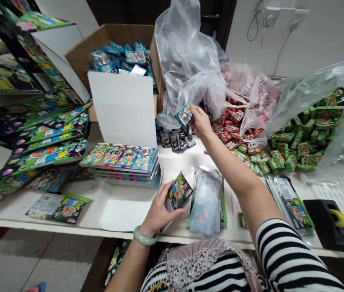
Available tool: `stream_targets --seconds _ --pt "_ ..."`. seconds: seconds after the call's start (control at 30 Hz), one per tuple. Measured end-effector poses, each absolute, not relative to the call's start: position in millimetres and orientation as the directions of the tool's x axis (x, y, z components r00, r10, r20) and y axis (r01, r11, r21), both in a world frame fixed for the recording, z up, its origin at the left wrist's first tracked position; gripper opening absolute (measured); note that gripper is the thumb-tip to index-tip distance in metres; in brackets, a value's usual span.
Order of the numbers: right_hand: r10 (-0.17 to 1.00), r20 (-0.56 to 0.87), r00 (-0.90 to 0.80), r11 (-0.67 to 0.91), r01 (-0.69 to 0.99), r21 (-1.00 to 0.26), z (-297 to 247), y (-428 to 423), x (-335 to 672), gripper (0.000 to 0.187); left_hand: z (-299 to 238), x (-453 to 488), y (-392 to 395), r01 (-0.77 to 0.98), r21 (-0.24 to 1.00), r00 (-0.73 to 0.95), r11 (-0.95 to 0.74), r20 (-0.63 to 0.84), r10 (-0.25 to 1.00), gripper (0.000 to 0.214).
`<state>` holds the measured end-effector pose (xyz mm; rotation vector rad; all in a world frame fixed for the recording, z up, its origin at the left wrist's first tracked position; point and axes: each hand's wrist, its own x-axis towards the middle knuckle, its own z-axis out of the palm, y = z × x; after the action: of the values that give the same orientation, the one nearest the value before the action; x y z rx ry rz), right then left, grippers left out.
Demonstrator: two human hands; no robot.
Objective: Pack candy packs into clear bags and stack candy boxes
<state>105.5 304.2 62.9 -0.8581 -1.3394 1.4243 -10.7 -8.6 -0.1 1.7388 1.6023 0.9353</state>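
Pinching a small blue printed packet (184, 115), the right hand (201, 122) reaches far, arm stretched over the white table (83, 202), while the left hand (158, 205) clasps a green-and-black printed packet (178, 191) near the edge.

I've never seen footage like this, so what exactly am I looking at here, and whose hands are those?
This one picture comes from a camera worn on a person's head, looking down at their own two bare hands. The left hand holds a green and black packet. The right hand holds a small blue packet near a clear plastic bag. On the white table lie a stack of printed cards, green packets and red packets. Behind the stack, a cardboard box holds blue packets.
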Motion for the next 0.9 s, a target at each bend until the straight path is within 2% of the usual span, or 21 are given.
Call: stream_targets --seconds 0.13,0.27,0.43,0.5,0.6,0.7,0.8,0.83,0.9 --pt "0.929 0.016 -0.371 -0.062 -0.198 -0.978 58.1 246.9 186.9 0.041 -2.5 -11.5 -3.9 0.589 0.797 0.04 -0.137 0.141 0.989 0.085" --pt "0.882 -0.042 -0.469 -0.091 -0.082 -0.992 46.2 195.6 250.5 0.047 -3.4 -4.8 -1.1 0.606 0.784 0.039 -0.139 0.145 0.989 0.085" --pt "0.894 -0.15 -0.423 -0.115 0.106 -0.988 3.8 162.0 280.9 0.034 -1.6 2.2 -3.1 0.634 0.763 0.03 -0.129 0.142 0.989 0.091" --pt "0.907 -0.149 -0.395 -0.045 0.262 -0.964 -13.5 156.1 283.6 0.027 -1.7 2.6 -3.5 0.643 0.753 0.036 -0.142 0.156 0.987 0.091" --pt "0.923 -0.019 -0.384 0.194 0.506 -0.84 -26.0 150.9 287.1 0.031 -4.0 1.6 -3.1 0.659 0.734 0.048 -0.165 0.177 0.983 0.09" --pt "0.876 0.065 -0.478 0.39 0.624 -0.677 -23.0 143.4 291.0 0.051 -7.7 1.1 -1.8 0.682 0.705 0.055 -0.195 0.215 0.975 0.091" --pt "0.825 0.001 -0.565 0.477 0.695 -0.538 -17.7 131.3 290.4 0.088 -9.2 3.5 1.0 0.706 0.671 0.071 -0.226 0.25 0.966 0.093" --pt "0.816 -0.027 -0.577 0.49 0.716 -0.497 -16.9 127.4 289.4 0.092 -8.9 5.0 2.1 0.712 0.662 0.08 -0.235 0.255 0.964 0.093" --pt "0.811 -0.034 -0.584 0.508 0.732 -0.454 -15.3 121.4 288.9 0.086 -6.9 8.5 4.5 0.725 0.641 0.101 -0.252 0.262 0.96 0.094"
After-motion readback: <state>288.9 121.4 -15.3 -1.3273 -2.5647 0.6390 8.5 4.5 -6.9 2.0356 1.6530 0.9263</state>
